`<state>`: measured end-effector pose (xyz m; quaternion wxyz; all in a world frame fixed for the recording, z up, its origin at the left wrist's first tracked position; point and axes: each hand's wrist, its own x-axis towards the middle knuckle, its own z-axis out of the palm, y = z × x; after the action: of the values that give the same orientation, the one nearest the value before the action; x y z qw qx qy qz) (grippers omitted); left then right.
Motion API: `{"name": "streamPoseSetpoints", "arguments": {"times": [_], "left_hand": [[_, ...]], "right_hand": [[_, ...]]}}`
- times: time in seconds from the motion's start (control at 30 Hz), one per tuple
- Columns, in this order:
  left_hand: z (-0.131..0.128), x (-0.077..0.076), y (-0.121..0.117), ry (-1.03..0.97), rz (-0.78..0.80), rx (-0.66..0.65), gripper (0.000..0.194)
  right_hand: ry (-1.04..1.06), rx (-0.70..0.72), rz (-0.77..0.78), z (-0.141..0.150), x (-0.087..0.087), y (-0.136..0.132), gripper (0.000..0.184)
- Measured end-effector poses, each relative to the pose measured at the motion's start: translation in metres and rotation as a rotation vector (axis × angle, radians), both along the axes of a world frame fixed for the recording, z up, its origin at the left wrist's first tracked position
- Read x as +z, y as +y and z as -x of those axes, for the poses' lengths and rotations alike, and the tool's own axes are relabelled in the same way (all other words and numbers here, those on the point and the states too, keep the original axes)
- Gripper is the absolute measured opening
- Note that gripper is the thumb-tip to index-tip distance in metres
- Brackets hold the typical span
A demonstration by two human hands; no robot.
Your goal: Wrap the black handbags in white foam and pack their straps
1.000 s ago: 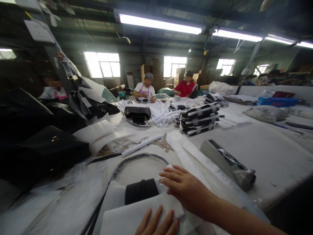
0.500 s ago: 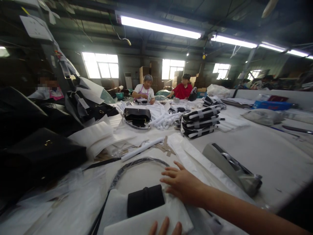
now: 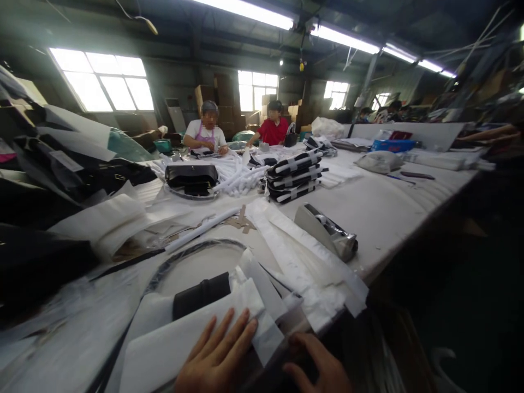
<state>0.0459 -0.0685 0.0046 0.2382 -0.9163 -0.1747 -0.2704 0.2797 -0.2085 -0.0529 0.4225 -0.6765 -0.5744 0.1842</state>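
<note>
1. Since the earlier frame, the right hand (image 3: 317, 365) has left the far edge of the white foam sheet (image 3: 192, 341) and come back to the near edge of the surface (image 3: 393, 213); the view has swung to the right.
2. Surface: a long white work surface running from near left to far right, crowded on the left and centre, barer on the right.
3. Room: a dim workshop with strip lights (image 3: 245, 10) overhead, bright windows (image 3: 100, 82) at the far wall and stacked cartons (image 3: 215, 95) between them.
4. Two co-workers sit at the far end, one in a white top (image 3: 204, 134), one in a red top (image 3: 273, 131).
5. Mid-surface holds a black handbag (image 3: 191, 177), a heap of white rolled tubes (image 3: 237, 174), a stack of black-and-white bundles (image 3: 292, 176) and a grey tape dispenser (image 3: 327, 232).
6. Long white plastic bags (image 3: 303, 262) lie just right of the foam sheet, near the dispenser.
7. A black pouch (image 3: 200, 295) lies partly wrapped in the white foam sheet, ringed on its far side by a black strap loop (image 3: 192, 251).
8. Left hand (image 3: 219, 355): flat, fingers spread, pressing the near part of the foam sheet, just near of the pouch; it grips nothing.
9. Right hand: fingers loosely extended at the surface's near edge, right of the sheet, holding nothing visible.
</note>
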Motion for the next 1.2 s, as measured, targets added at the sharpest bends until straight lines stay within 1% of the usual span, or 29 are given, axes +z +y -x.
{"name": "streamPoseSetpoints", "arguments": {"times": [0.07,0.13,0.23,0.33,0.4,0.47,0.53,0.63,0.7,0.8,0.9,0.97,1.0,1.1,1.2], "left_hand": [[-0.002,0.000,-0.003,-0.010,-0.003,0.010,0.043],[-0.003,0.000,-0.005,-0.004,-0.002,0.026,0.044],[-0.003,-0.002,-0.006,0.007,0.008,0.048,0.045],[-0.002,-0.003,-0.007,-0.014,0.033,0.052,0.046],[-0.002,-0.004,-0.008,-0.031,0.057,0.051,0.047],[-0.003,-0.004,-0.008,-0.038,0.074,0.046,0.047],[-0.003,-0.003,-0.008,-0.030,0.077,0.043,0.048],[-0.004,-0.001,-0.008,-0.027,0.067,0.045,0.048],[-0.006,0.001,-0.009,-0.034,0.063,0.044,0.046],[-0.008,0.004,-0.010,-0.054,0.053,0.040,0.044],[-0.008,0.005,-0.011,-0.057,0.051,0.044,0.043],[-0.008,0.004,-0.011,-0.053,0.059,0.046,0.044],[-0.007,0.003,-0.011,-0.049,0.064,0.045,0.045],[-0.005,0.002,-0.010,-0.041,0.064,0.040,0.045],[-0.004,0.001,-0.010,-0.025,0.059,0.050,0.046]], "right_hand": [[0.090,-0.045,0.041,0.010,-0.001,-0.001,0.024],[0.223,-0.077,0.098,0.018,-0.005,-0.003,0.024],[0.532,-0.131,0.146,0.032,-0.021,-0.004,0.024],[0.857,-0.226,0.131,0.048,-0.039,0.001,0.039],[0.959,-0.271,0.114,0.056,-0.047,0.006,0.051],[0.969,-0.282,0.120,0.059,-0.051,0.010,0.059],[0.948,-0.278,0.144,0.055,-0.051,0.010,0.054],[0.935,-0.269,0.149,0.045,-0.049,0.004,0.046],[0.951,-0.289,0.141,0.041,-0.047,-0.002,0.046],[1.011,-0.338,0.127,0.045,-0.045,-0.006,0.055],[1.186,-0.383,0.136,0.056,-0.043,-0.003,0.067],[1.277,-0.342,0.173,0.061,-0.042,-0.001,0.068],[1.286,-0.299,0.192,0.061,-0.042,0.000,0.066],[1.215,-0.189,0.191,0.057,-0.043,-0.001,0.056],[1.133,-0.167,0.165,0.049,-0.044,-0.008,0.055]]}}
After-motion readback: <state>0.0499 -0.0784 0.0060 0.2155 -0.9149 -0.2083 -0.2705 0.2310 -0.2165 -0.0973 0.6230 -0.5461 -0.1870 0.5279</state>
